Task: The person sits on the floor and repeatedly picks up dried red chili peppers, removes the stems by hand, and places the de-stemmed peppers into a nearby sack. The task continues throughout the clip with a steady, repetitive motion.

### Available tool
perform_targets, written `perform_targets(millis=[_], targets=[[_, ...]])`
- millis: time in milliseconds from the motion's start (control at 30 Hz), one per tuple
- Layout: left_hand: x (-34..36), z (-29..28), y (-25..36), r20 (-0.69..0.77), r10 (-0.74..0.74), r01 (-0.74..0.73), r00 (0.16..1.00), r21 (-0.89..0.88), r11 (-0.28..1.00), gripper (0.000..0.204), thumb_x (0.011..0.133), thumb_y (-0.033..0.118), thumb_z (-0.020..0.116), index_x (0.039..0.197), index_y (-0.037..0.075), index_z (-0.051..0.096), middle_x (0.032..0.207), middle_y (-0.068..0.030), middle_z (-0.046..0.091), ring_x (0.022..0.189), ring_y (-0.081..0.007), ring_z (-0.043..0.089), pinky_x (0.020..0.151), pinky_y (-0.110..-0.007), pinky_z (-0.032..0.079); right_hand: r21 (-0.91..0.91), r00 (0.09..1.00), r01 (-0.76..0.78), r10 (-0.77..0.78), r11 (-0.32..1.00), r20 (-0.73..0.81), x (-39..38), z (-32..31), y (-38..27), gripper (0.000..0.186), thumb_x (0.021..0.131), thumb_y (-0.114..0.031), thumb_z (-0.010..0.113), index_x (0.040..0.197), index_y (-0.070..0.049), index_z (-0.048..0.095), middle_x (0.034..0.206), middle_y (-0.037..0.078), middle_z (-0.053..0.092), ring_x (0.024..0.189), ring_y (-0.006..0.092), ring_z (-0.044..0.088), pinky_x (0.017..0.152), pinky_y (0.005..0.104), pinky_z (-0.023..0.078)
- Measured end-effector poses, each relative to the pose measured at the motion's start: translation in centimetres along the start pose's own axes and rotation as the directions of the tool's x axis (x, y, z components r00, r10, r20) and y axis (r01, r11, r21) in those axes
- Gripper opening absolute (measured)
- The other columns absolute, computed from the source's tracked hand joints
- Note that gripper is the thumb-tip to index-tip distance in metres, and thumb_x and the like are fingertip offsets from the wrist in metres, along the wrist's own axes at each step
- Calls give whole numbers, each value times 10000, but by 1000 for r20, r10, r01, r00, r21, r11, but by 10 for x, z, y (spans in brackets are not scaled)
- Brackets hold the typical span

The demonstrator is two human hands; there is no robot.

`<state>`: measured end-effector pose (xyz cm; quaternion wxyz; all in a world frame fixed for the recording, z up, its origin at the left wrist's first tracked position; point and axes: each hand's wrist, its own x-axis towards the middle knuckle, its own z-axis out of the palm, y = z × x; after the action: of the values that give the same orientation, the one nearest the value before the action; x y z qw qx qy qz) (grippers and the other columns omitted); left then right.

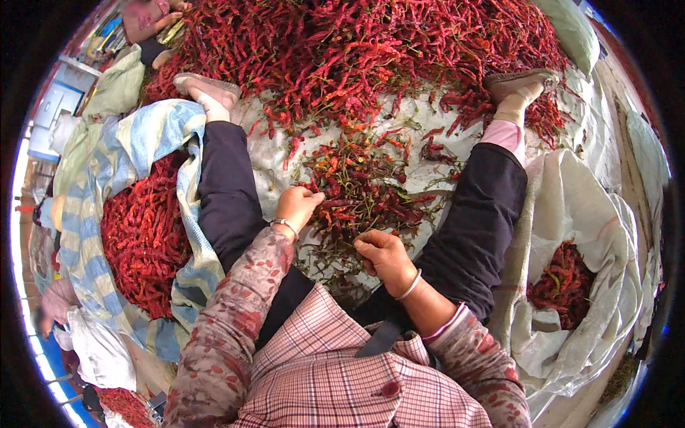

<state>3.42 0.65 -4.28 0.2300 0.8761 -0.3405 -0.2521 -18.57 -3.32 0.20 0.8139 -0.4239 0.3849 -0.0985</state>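
A small heap of dried red chilies (357, 182), mixed with green stems and dark pods, lies on a pale sheet (264, 164) between my outstretched legs. My left hand (298, 207) is at the heap's left edge, thumb and fingertips pressed together; anything pinched there is too small to make out. Over the heap's near side is my right hand (387, 258), fingers curled in and thumb against the forefinger. What it may hold is hidden by the fingers. Loose stems and dark bits (332, 267) lie below and between the hands.
A large pile of red chilies (342, 57) spreads beyond my feet. On the left stands a blue-and-white striped sack (93, 235) full of chilies; on the right, a white sack (571, 185) holds fewer, darker ones. Other people (146, 21) sit at the left edge.
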Motion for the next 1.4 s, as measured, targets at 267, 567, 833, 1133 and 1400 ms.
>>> perform_targets(millis=[267,567,833,1133,1400], targets=[[-10,-12,11,129,-110,163,986,-547,821,115,708,99,640,767,0,635,598,-6,562,505,-88,494,468,-225,380,15,998,3,-2,1000,-63,-5,-12,1,142,818,-132,548,860,3,557,601,-1,480,446,76,410,404,216,319],[-3,10,36,67,158,-164,985,97,982,288,667,245,671,779,-18,640,688,-130,623,622,-212,592,601,-314,448,45,999,-35,36,998,-12,-10,-7,1,144,818,-130,548,867,4,562,602,-4,487,442,70,404,397,206,315],[-21,-32,41,239,-85,210,967,-563,799,115,764,121,590,766,7,579,590,-26,550,470,-86,491,361,-208,322,59,1000,28,-28,998,10,-8,-6,-6,144,821,-132,547,851,9,558,598,1,485,439,73,403,395,217,318],[-67,-82,30,330,106,264,938,-878,398,37,779,39,547,801,45,517,684,-44,560,441,-59,434,351,-169,285,19,998,50,-49,999,-47,-7,-10,-4,126,812,-130,552,824,-5,565,590,-8,462,456,76,401,407,218,326],[-99,-92,27,301,60,202,952,-763,614,230,758,16,519,986,-17,527,649,-21,521,445,-36,402,374,-170,283,-4,996,18,-19,1000,-88,-9,-9,-7,118,810,-128,550,813,-10,558,588,-7,456,456,82,394,411,223,328]])
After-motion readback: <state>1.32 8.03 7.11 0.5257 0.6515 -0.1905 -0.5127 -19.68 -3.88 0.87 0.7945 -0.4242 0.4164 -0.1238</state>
